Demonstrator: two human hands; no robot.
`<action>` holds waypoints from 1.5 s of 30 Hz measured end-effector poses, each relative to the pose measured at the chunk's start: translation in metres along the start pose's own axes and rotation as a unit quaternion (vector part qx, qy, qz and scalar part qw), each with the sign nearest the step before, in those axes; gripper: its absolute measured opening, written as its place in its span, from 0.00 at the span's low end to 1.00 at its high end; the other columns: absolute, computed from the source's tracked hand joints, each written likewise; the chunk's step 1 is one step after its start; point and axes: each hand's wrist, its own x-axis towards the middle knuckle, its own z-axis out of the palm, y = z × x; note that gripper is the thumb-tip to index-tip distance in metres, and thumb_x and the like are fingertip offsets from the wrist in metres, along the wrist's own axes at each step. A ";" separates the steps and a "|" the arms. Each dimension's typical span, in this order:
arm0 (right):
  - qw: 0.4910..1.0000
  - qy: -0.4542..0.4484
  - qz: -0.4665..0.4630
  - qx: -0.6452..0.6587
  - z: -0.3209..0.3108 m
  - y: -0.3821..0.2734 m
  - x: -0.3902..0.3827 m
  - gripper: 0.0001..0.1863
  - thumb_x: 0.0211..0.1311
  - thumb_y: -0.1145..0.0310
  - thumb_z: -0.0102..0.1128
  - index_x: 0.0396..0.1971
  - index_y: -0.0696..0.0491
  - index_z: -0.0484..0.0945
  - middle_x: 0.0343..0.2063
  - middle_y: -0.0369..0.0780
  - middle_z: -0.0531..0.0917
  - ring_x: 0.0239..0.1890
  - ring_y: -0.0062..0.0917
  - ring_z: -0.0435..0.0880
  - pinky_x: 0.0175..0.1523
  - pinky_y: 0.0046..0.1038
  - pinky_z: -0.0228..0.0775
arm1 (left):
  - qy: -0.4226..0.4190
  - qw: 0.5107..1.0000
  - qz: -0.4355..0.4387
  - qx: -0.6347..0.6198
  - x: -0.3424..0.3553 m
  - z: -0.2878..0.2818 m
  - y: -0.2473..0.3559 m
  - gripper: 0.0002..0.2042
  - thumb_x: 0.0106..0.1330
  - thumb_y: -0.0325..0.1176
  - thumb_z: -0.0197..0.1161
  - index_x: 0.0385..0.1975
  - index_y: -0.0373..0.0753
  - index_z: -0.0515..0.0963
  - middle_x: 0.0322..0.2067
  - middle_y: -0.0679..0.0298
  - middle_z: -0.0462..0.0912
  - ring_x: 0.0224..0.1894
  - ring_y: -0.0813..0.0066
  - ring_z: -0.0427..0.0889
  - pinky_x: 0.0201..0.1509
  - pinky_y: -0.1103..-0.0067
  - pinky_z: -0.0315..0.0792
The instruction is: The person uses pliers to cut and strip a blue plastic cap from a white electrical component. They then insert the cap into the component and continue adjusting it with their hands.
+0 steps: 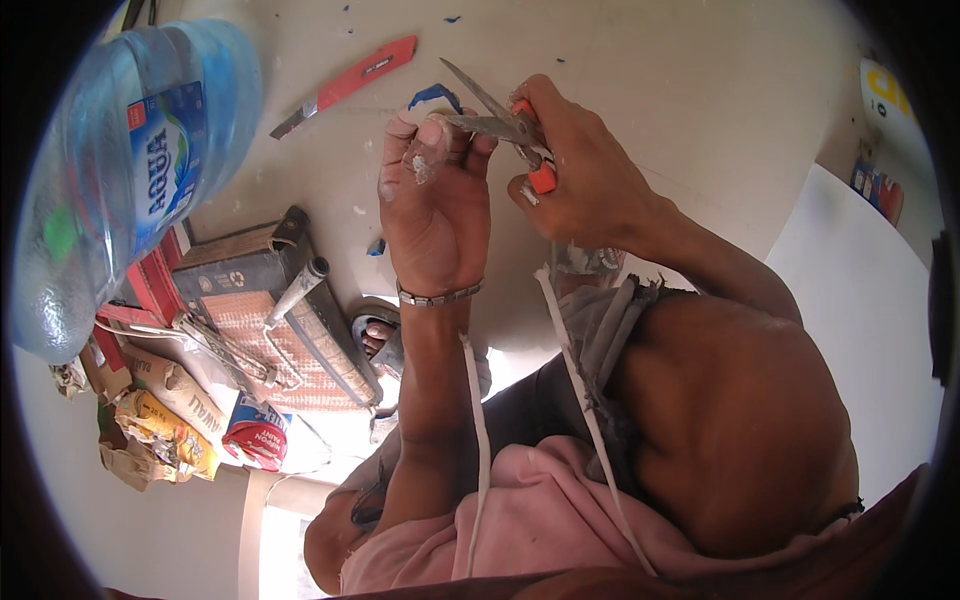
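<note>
In the upper middle, my left hand (pixel 435 200) is raised with its fingers bent around a small curved blue piece (pixel 434 96), which looks like plastic. White dust or paste marks the thumb and fingertips. My right hand (pixel 580 165) grips a pair of scissors (pixel 500 127) by the red-orange handles. Their blades are spread apart and point left. The lower blade reaches the left fingertips beside the blue piece; the contact itself is partly hidden. A red box cutter (pixel 355 80) lies on the floor just left of my hands, its blade end toward the lower left.
A large clear blue water jug (pixel 215 90) stands at the left. Below it are a dark box (pixel 235 270), a paint roller frame (pixel 298 292), a paint can (pixel 255 432) and crumpled bags (pixel 165 430). Blue scraps (pixel 376 247) dot the floor. A white sheet (pixel 850 290) is at right.
</note>
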 end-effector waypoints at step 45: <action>0.997 -0.042 -0.050 -0.037 -0.006 -0.013 -0.003 0.23 0.45 0.72 0.69 0.40 0.59 0.69 0.17 0.45 0.78 0.20 0.46 0.79 0.29 0.41 0.71 | -0.109 0.948 0.121 0.274 -0.014 0.009 0.042 0.13 0.65 0.20 0.67 0.49 0.27 0.77 0.44 0.50 0.84 0.42 0.69 0.85 0.49 0.75 0.81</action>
